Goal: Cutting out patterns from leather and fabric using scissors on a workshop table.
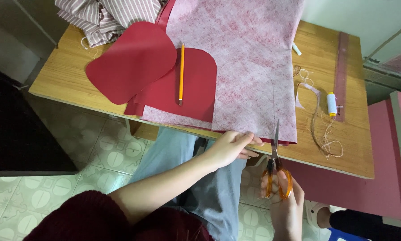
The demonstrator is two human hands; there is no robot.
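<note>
Pink fabric (pixel 249 76) edge pinched by left hand (pixel 229 147), right hand (pixel 285 201) working orange scissors (pixel 276 169)

I see my left hand (pixel 229 147) pinching the near edge of a mottled pink-and-white interfacing sheet (pixel 249 67) at the rim of the light wooden table (pixel 62 76). My right hand (pixel 286 201) grips amber-handled scissors (pixel 275 167), blades up at that edge. On the sheet lie two rounded red cut-out pieces (pixel 133 62) and a yellow pencil (pixel 181 73). To the right lie a small white thread spool (pixel 331 104), loose threads and a long reddish ruler (pixel 341 76); striped cloth (pixel 106 15) is bunched at the far side.
</note>
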